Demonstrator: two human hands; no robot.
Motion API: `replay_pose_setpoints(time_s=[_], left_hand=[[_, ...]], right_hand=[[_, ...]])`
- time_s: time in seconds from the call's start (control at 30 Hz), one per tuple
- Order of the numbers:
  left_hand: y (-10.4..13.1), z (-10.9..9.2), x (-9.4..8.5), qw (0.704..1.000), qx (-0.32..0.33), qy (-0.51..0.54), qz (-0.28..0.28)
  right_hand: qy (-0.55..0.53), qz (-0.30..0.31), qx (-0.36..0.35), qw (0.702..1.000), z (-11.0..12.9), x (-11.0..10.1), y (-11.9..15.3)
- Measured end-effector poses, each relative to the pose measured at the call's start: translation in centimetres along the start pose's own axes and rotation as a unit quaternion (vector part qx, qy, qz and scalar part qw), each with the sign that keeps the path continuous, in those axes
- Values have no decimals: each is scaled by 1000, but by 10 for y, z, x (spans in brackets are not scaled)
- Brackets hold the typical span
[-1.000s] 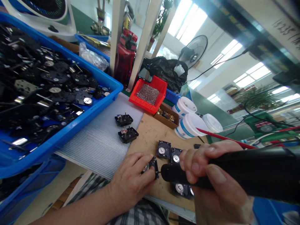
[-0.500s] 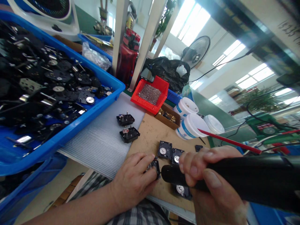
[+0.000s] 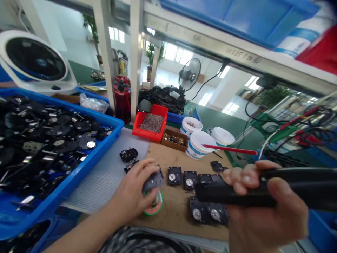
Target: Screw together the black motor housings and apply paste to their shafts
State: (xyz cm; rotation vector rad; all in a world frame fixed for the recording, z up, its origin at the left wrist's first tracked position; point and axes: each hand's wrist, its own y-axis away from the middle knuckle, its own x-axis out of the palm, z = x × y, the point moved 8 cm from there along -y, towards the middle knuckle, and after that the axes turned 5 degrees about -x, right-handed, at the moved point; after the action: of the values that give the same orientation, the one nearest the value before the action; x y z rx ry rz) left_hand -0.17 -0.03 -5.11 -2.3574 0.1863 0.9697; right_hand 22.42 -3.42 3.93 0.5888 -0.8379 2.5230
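Note:
My left hand (image 3: 133, 191) is closed on a small black mechanism (image 3: 154, 180), gripping it by its edges, tilted above a round green-rimmed dish (image 3: 154, 206). The hand hides part of both. In my right hand (image 3: 260, 200) is a black electric screwdriver (image 3: 226, 193), lying nearly level with its nose to the left. Below and beyond its nose, several black mechanisms (image 3: 175, 175) with silver discs lie in two rows on the brown board (image 3: 173, 218). Left of the board, two more mechanisms (image 3: 128, 154) sit on the pale ribbed sheet, one partly behind my left hand.
A large blue tray (image 3: 116, 126) full of black mechanisms stands at left. Behind the board are a red bin (image 3: 135, 130) of tiny metal parts, a cardboard box (image 3: 175, 145) of brassy parts and white tubs (image 3: 197, 151). A metal shelf (image 3: 210, 45) crosses overhead.
My left hand has lifted the mechanism off the board and moved left, away from the screwdriver's nose. The green-rimmed dish now shows beneath it. My view has turned and levelled.

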Motion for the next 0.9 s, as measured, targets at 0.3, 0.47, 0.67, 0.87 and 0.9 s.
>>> replay_pose_setpoints(time_s=[0.3,0.47,0.67,0.87,0.9], left_hand=[[-72,28,37,971,-4,-173,163],[-70,-6,89,942,-100,-212,240],[-69,0,124,922,-178,-179,294],[-61,-5,42,951,-177,-118,225],[-54,-5,27,953,-178,-111,217]], right_hand=[[58,-63,-3,996,18,-61,7],[57,-60,26,996,23,-71,17],[58,3,54,997,23,-65,29],[59,-1,50,997,20,-74,29],[60,-5,47,997,19,-74,29]])
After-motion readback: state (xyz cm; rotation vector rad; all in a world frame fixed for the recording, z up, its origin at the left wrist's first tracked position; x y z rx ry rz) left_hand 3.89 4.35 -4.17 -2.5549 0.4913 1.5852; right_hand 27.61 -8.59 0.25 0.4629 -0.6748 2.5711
